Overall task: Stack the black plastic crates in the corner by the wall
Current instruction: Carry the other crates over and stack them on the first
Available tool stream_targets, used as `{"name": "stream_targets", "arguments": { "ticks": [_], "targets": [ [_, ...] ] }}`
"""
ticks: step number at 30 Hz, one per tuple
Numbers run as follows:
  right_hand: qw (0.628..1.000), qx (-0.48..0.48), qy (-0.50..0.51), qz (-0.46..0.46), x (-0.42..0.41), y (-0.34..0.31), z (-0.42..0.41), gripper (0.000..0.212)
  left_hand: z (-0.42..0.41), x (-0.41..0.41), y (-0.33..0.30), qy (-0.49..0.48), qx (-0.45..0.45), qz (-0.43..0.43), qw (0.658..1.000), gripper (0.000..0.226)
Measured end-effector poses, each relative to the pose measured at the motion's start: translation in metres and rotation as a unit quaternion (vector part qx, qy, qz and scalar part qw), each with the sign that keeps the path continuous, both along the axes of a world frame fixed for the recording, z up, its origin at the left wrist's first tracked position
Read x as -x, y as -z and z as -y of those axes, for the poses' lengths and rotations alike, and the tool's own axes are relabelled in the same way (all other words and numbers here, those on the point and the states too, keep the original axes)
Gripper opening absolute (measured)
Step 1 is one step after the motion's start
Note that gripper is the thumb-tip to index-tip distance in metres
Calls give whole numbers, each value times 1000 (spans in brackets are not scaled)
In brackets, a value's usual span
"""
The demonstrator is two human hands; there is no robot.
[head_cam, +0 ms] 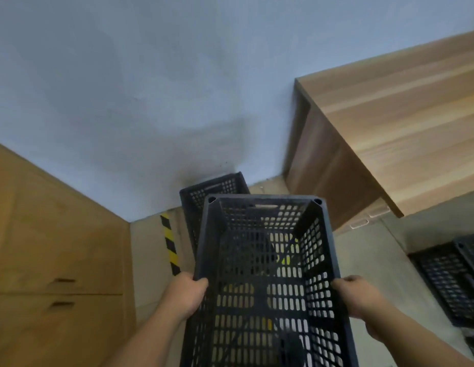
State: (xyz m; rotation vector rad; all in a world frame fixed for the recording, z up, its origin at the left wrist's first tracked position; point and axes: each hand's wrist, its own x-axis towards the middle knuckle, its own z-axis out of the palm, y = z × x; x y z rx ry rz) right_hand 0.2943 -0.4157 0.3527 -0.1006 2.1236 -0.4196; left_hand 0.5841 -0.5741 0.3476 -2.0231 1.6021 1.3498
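I carry a black perforated plastic crate [265, 260] in front of me, its open top facing up. My left hand [186, 294] grips its left rim and my right hand [359, 296] grips its right rim. Beyond it a second black crate [204, 193] stands on the floor against the pale blue wall [137, 102]; the carried crate hides its near part. More black crates [453, 276] lie on the floor at the right edge.
A wooden cabinet [58, 247] with two slot handles fills the left side. A wooden table or desk [389, 133] stands at the right against the wall. A yellow and black hazard tape strip [170, 242] runs along the floor left of the crates.
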Motion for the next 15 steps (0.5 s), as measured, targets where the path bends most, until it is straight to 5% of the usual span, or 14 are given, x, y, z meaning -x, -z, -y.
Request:
{"name": "stream_targets", "arguments": {
  "ticks": [7, 15],
  "targets": [
    [996, 25, -91, -6, 10, 24, 105, 34, 64, -19, 11, -69, -4, 16, 997, 28],
    [977, 58, -200, -47, 25, 38, 211, 13, 133, -17, 37, -156, -4, 8, 988, 31]
  ]
}}
